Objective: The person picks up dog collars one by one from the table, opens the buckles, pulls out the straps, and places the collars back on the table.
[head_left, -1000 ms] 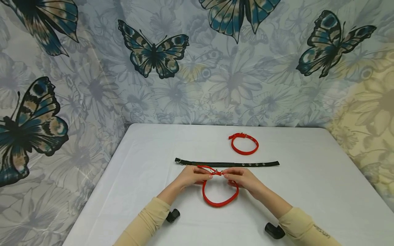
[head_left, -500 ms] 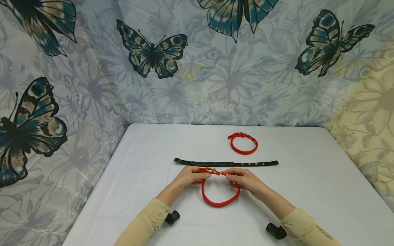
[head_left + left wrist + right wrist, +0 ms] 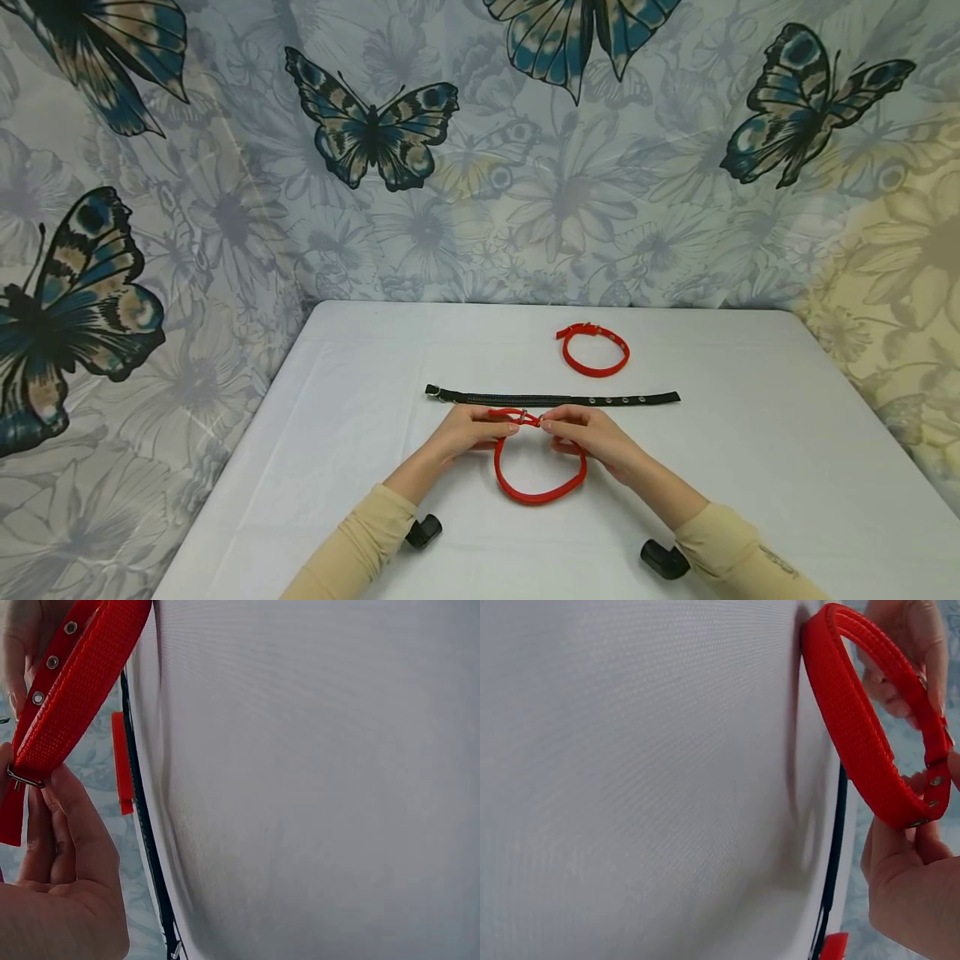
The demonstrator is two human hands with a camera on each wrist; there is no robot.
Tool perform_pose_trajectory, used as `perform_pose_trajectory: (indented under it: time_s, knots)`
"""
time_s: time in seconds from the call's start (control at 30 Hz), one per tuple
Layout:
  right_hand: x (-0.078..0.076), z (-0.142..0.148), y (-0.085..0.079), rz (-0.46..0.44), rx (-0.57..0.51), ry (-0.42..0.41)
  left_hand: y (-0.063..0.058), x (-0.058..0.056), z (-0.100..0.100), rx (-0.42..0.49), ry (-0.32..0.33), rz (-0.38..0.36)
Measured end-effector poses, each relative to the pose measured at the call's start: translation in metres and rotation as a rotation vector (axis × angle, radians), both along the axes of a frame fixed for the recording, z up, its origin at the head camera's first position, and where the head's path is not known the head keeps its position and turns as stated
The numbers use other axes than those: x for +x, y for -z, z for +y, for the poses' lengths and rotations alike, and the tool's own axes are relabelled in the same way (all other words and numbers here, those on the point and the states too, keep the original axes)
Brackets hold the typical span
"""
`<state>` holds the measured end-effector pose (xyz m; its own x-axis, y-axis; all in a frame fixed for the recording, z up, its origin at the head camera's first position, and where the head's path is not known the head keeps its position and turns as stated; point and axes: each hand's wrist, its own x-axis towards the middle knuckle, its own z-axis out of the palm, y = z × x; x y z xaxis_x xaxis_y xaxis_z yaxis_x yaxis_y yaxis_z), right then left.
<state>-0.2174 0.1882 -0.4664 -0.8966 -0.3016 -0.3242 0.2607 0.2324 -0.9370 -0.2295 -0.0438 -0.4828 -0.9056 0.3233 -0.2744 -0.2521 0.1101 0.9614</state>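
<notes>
White tablecloth: we noted fine, matte weave with soft creases.
Black collar: we found it laid straight, narrow, metal eyelets toward one end.
Second red collar: we recorded a closed ring, beyond the black collar.
Red webbing collar: we observed coarse ribbed weave, a rounded loop between both hands, nearer us than the black collar.
Metal buckle: we saw the strap end showing past it.
Left hand: we saw it pinching the red webbing collar beside the buckle.
Right hand: we saw it pinching the strap near the eyelets.
</notes>
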Motion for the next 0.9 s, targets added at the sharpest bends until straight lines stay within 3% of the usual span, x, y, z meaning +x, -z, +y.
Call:
perform_pose_trajectory:
  time_s: [0.57, 0.9]
  knots:
    - [0.001, 0.01, -0.001, 0.023, -0.063, -0.092, 0.004, -0.002, -0.007, 0.008, -0.037, -0.03]
    - [-0.003, 0.001, 0.002, -0.002, -0.041, -0.011, -0.002, 0.001, -0.003, 0.015, -0.004, -0.016]
